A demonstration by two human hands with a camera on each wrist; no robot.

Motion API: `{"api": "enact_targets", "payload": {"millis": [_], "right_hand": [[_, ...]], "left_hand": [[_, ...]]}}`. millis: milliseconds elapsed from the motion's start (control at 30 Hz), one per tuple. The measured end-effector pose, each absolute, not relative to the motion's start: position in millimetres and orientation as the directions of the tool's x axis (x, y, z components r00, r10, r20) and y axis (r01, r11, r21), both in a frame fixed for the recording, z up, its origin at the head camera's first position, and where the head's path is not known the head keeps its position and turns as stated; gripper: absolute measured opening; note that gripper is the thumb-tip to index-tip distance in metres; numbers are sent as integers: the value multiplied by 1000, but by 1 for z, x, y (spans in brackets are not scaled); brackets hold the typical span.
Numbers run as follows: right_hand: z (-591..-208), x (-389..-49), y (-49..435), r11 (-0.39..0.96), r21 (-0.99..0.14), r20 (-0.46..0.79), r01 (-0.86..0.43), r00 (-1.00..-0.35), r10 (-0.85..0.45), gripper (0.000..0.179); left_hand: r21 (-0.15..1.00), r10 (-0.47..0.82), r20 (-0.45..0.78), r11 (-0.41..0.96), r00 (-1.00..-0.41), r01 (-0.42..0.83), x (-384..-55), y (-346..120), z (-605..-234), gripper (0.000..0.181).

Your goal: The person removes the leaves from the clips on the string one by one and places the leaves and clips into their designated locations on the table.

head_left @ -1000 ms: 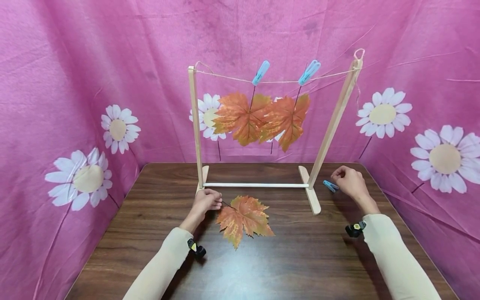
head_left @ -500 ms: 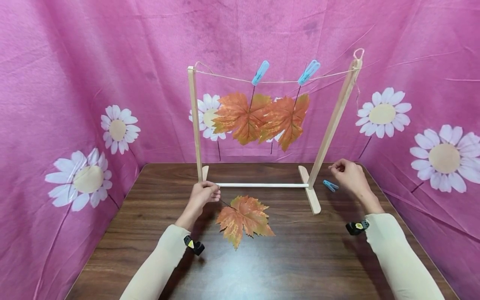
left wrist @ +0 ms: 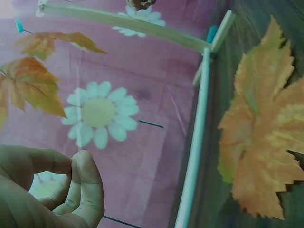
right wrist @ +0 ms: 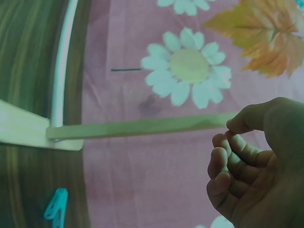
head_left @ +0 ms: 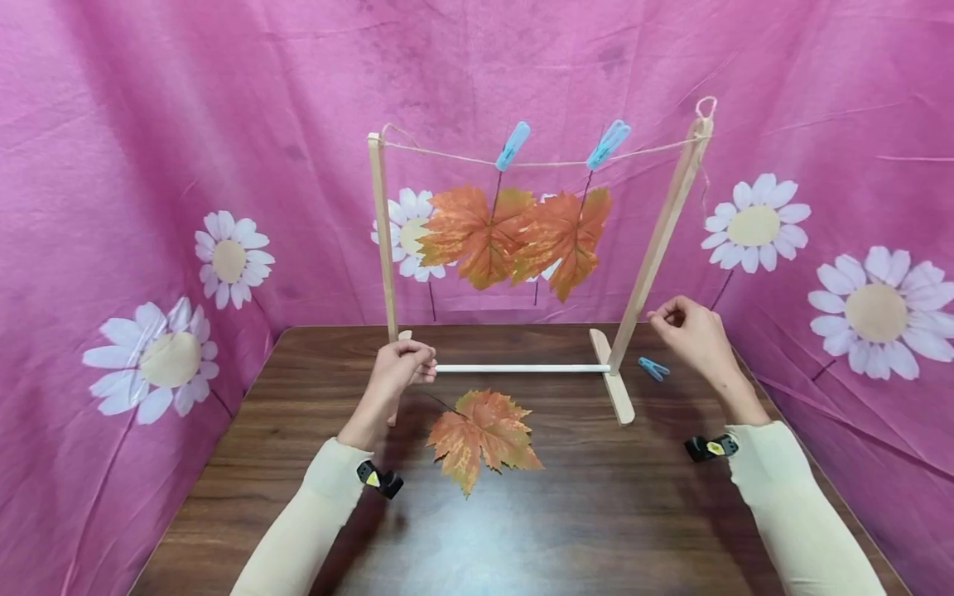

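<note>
My left hand hovers by the left post, in front of the rack's white crossbar. Its thumb and fingertips meet in a curl, with nothing seen between them. Below and to its right, an orange artificial maple leaf lies on the table, its dark stem pointing toward that hand. Right of the rack, my right hand is held above a blue clothespin lying on the table. Thumb and index finger touch there too, the other fingers curled, as the right wrist view shows, and no object is in them.
Across the wooden rack's posts runs a twine line. Two blue clothespins on it hold two orange leaves by their stems. Behind the dark wood table hangs a pink cloth with printed daisies.
My left hand has let go of the table leaf's stem and risen. The right hand has lifted away from the loose clothespin. That leaf and clothespin stay where they were.
</note>
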State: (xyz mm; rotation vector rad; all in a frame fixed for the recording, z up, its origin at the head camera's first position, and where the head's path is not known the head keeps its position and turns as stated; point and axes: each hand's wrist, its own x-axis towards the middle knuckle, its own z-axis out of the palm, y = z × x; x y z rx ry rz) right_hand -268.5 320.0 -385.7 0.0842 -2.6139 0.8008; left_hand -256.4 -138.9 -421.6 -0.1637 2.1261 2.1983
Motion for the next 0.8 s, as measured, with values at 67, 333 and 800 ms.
{"api": "enact_targets", "payload": {"millis": [67, 333, 800], "right_hand": [[-380, -266, 316, 830, -528, 402, -180, -914, 58, 27], [-361, -258, 301, 818, -525, 457, -235, -889, 37, 26], [-332, -252, 275, 792, -519, 488, -321, -872, -33, 17]], "left_hand": [[993, -11, -115, -41, -993, -114, -255, -139, -416, 20], [997, 3, -36, -62, -999, -36, -251, -137, -395, 23], [999, 21, 18, -51, -1000, 17, -247, -137, -365, 18]]}}
